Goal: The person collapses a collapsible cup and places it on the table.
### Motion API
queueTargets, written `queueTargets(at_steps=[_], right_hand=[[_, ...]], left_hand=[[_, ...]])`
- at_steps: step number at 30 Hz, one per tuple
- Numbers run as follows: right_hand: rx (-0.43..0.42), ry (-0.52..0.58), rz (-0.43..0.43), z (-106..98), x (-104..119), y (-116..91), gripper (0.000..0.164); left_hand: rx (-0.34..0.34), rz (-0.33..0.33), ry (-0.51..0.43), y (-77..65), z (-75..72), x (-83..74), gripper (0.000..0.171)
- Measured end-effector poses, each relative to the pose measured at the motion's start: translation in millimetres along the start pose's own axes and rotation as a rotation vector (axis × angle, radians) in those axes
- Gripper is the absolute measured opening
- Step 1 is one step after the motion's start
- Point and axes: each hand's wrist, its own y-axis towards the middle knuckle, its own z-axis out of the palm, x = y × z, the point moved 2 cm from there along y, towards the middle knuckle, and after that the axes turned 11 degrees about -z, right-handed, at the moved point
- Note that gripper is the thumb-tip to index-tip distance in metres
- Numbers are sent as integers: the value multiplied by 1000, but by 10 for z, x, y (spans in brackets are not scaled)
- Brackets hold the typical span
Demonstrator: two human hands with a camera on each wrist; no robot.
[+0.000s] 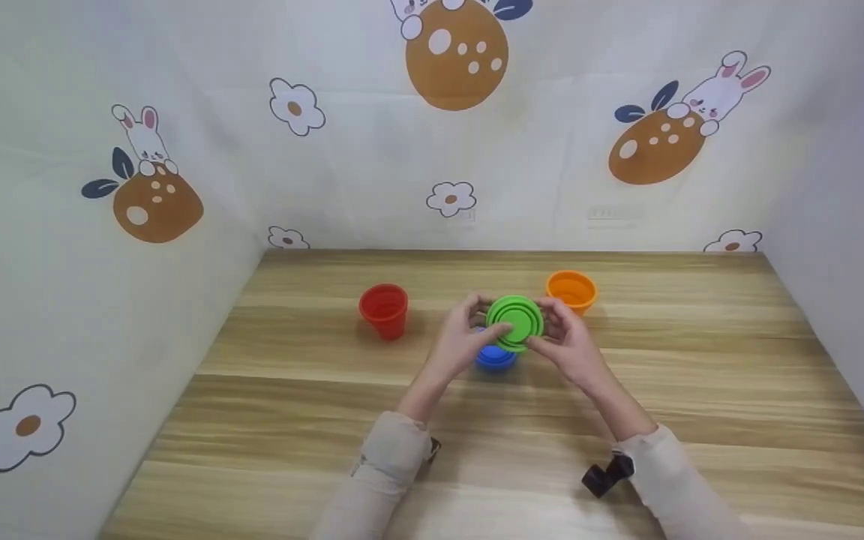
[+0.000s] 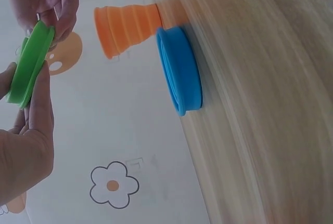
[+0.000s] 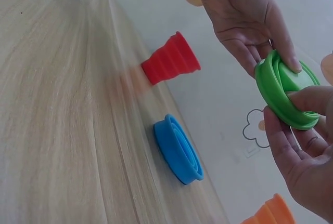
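A green collapsible cup (image 1: 516,322), folded flat into a disc, is held up above the table between both hands. My left hand (image 1: 462,341) grips its left edge, with the thumb laid across the ringed face. On the opposite edge, my right hand (image 1: 573,346) pinches it between thumb and fingers; the right wrist view shows that thumb pressed on the face of the green cup (image 3: 283,96). Below the hands a blue collapsible cup (image 2: 182,70), also folded flat, lies on the table, partly hidden by the green one in the head view.
A red collapsible cup (image 1: 385,311) stands extended on the wooden table (image 1: 289,420) to the left. An orange cup (image 1: 571,291), extended too, stands behind my right hand. Patterned cloth walls (image 1: 372,165) rise at the table's back and sides.
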Motion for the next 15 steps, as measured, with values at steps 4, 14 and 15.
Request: queueTargets(at_steps=[4, 14, 15], right_hand=[[52, 8, -9, -10, 9, -7, 50], [74, 73, 7, -30, 20, -11, 53], [65, 70, 14, -30, 20, -9, 54]], left_hand=[[-5, -18, 9, 5, -21, 5, 36], [1, -41, 23, -4, -63, -7, 39], [3, -40, 24, -5, -65, -8, 39]])
